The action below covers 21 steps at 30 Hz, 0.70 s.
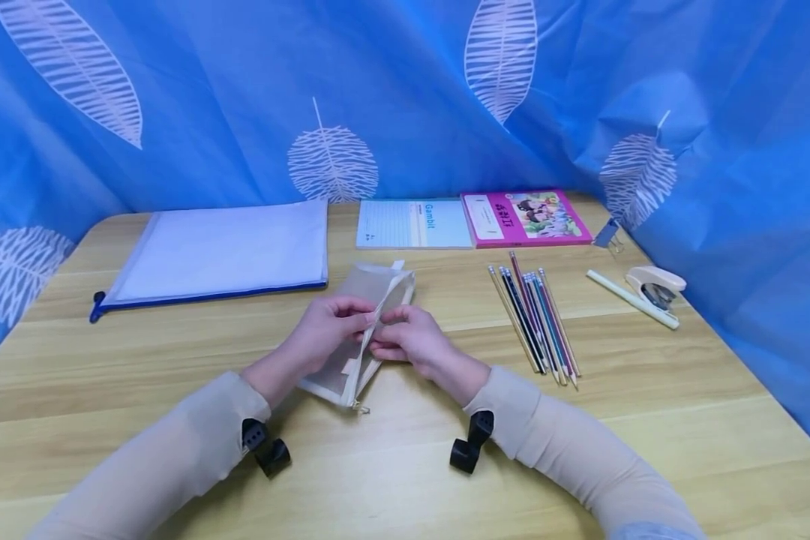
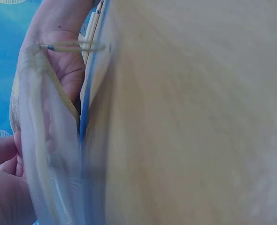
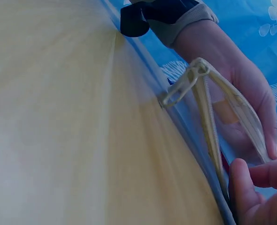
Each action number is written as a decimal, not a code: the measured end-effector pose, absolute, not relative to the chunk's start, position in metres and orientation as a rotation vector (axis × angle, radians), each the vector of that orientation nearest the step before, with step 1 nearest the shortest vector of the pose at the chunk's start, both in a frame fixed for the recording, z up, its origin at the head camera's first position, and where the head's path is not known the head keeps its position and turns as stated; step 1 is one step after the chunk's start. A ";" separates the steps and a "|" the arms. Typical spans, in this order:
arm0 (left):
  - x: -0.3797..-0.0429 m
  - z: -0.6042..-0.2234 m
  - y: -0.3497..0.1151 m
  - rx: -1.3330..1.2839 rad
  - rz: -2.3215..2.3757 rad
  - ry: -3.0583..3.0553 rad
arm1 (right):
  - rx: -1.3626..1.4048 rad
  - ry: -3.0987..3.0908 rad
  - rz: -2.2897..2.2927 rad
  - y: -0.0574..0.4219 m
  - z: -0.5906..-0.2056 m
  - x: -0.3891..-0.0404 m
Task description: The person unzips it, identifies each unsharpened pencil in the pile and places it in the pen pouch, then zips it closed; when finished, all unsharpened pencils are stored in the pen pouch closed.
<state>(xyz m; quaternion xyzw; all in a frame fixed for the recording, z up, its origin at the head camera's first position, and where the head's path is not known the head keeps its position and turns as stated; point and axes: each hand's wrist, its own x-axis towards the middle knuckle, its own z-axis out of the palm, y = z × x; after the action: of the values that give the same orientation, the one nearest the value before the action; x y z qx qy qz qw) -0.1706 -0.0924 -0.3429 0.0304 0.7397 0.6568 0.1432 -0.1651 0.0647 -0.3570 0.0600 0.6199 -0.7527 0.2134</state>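
A translucent mesh zip pouch with cream edging stands tilted between both hands near the table's middle. Its zip is undone, leaving a narrow gap along the top. The metal zip pull hangs at the end nearest the person. My left hand pinches the left edge of the opening between thumb and fingers. From the other side my right hand pinches the right edge, its fingers partly hidden by the pouch. In the left wrist view the pouch's cream edging runs between the two hands.
Right of the pouch lies a bunch of several pencils. Farther right are a pale green pen, a white correction tape and a blue clip. A notebook, pink book and white zip folder lie at the back.
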 end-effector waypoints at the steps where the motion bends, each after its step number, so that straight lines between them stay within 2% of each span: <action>1: -0.170 -0.343 -0.093 0.081 1.893 2.136 | 0.158 1.726 -2.079 0.067 -0.356 -0.165; 6: -0.170 -0.345 -0.099 0.063 1.911 2.147 | 0.073 1.772 -2.093 0.096 -0.344 -0.167; 13: -0.168 -0.343 -0.111 0.059 1.942 2.152 | -0.046 1.959 -2.092 0.170 -0.328 -0.177; 21: -0.168 -0.343 -0.117 0.038 1.950 2.162 | -0.034 2.605 -1.499 0.272 -0.327 -0.184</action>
<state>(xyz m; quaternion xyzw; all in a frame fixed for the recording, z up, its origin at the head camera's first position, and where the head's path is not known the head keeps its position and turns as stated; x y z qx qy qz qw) -0.1676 -0.1173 -0.3426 0.0129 0.7376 0.6653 0.1149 -0.1845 0.2722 -0.3266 -0.0112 0.8647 -0.4975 0.0679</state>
